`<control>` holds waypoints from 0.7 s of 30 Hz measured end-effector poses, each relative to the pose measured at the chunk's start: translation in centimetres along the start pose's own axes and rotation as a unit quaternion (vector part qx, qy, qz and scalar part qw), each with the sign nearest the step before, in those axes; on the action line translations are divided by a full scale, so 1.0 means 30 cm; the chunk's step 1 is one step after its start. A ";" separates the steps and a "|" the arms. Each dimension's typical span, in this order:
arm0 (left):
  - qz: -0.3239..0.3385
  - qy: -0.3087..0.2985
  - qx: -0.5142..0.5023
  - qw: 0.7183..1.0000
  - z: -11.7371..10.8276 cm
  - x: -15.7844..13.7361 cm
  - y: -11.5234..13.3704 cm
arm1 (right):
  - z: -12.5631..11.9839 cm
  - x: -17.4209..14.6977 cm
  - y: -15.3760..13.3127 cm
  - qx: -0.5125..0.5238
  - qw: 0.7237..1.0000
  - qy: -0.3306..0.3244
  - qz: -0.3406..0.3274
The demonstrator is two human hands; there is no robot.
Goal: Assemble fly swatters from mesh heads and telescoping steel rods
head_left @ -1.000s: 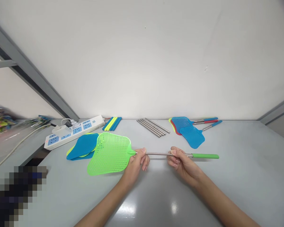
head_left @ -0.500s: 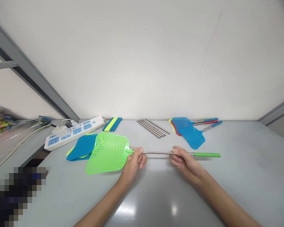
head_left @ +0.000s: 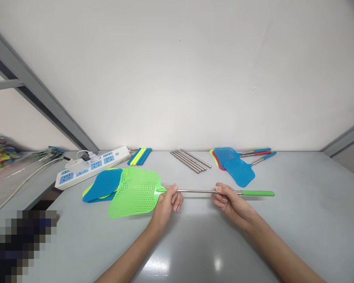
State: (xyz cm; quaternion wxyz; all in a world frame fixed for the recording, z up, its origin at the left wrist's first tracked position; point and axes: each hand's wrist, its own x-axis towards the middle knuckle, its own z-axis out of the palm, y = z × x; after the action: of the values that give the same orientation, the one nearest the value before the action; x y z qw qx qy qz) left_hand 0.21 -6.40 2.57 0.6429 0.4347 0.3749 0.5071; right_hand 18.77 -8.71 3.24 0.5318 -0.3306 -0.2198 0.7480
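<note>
A green fly swatter [head_left: 137, 192] lies level across both hands above the table, its perforated paddle to the left and its green grip to the right. My left hand [head_left: 167, 202] is closed around the metal rod close to the paddle's neck. Thumb and fingers of my right hand [head_left: 230, 202] pinch the same rod just short of the grip. Behind the green paddle rest blue and yellow swatter heads [head_left: 103, 184], partly covered by it. Further back are several metal rods [head_left: 191, 161] side by side, and a row of blue and yellow grips [head_left: 139, 156].
Swatters with blue and red grips [head_left: 238, 169] lie overlapped at the back right of the grey table [head_left: 301, 204]. A white power strip [head_left: 93, 167] with plugs stands at the back left, near a cable and plastic-wrapped colourful items [head_left: 2, 155]. A wall closes the far side.
The green paddle has turned slightly, its far edge now a little lower. Both hands keep their hold on the rod at nearly the same places.
</note>
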 end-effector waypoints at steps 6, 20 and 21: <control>-0.003 0.010 -0.007 1.000 -0.002 0.011 0.001 | 0.004 0.007 -0.003 -0.014 1.000 0.004 -0.010; -0.025 0.019 0.001 0.999 0.001 0.015 -0.003 | -0.020 0.018 -0.010 -0.024 1.000 0.002 -0.019; -0.027 0.022 0.003 0.999 0.000 0.015 -0.006 | -0.022 0.018 -0.009 -0.024 1.000 0.003 -0.020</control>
State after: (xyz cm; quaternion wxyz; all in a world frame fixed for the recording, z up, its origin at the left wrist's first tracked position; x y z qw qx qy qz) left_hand 0.36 -5.98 2.38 0.6471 0.4151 0.4017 0.4976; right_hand 19.30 -8.13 2.82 0.5390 -0.3408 -0.2426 0.7311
